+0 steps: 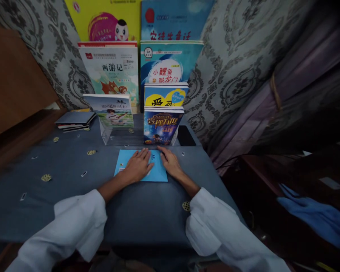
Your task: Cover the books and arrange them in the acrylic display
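Observation:
A light blue book (158, 172) lies flat and closed on the cloth-covered table. My left hand (138, 164) rests palm down on its cover, fingers stretched out and pointing away from me. At the book's right edge lies my right hand (171, 162), its fingers extended forward and touching the cover's upper right corner. Just beyond stands a clear acrylic rack (121, 136) with books in tiers. The closest ones in it are a dark blue book (161, 126) on the right and a book with a guitar player on its cover (117, 113) on the left.
A stack of thin books (75, 119) lies at the back left. Right of the rack is a black phone (186, 136). Patterned wallpaper (223, 75) and a tied curtain (252, 102) rise behind the table (68, 204). Blue cloth (314, 211) hangs at the right.

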A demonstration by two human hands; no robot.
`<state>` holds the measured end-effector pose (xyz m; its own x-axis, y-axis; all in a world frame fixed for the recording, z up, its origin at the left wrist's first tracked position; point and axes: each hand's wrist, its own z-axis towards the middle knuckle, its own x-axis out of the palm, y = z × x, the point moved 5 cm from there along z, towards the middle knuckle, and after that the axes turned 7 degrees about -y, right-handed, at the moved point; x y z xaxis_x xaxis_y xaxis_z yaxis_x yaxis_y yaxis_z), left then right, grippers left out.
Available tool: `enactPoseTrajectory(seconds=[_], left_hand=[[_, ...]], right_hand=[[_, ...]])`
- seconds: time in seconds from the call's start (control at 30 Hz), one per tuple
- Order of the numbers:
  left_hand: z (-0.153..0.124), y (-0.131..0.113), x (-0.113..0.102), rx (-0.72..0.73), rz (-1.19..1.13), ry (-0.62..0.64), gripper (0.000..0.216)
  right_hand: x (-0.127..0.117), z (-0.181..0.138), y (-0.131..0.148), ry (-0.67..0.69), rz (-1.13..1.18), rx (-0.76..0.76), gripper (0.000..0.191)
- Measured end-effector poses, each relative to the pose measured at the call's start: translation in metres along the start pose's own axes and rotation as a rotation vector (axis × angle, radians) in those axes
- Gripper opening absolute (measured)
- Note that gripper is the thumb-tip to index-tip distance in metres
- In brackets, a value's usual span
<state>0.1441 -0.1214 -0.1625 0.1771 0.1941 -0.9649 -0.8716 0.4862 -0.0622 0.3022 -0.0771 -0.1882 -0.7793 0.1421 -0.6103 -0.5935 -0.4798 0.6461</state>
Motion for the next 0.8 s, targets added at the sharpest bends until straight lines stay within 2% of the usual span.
enactPoseTrajectory(seconds=[0.13,0.23,0.37,0.57,0.67,0.8], left_hand=[[0.022,-0.033,0.008,0.102,-0.040,0.036,0.057],[0.022,-0.036,0.009,0.140,-0.061,0.033,0.058],[0.002,-0.006,0.006,0.114,-0.052,0.021,0.059],[-0.055,0.065,-0.012,-0.111,-0.002,-0.022,0.065],[-0.083,0.075,-0.019,-0.118,-0.018,0.013,0.073],[-0.101,0.069,-0.025,0.009,-0.063,0.093,0.081]], right_hand=[[0.000,-0.001,0.000,-0.037,0.025,-0.009,0.042],[0.000,-0.002,0.000,-0.052,-0.022,-0.003,0.042],[0.002,-0.003,0.004,-0.032,-0.115,0.000,0.045],[0.000,-0.004,0.016,0.051,-0.261,-0.002,0.043],[0.000,-0.005,0.022,0.071,-0.303,-0.030,0.042],[-0.005,-0.013,0.028,0.066,-0.322,-0.074,0.039]])
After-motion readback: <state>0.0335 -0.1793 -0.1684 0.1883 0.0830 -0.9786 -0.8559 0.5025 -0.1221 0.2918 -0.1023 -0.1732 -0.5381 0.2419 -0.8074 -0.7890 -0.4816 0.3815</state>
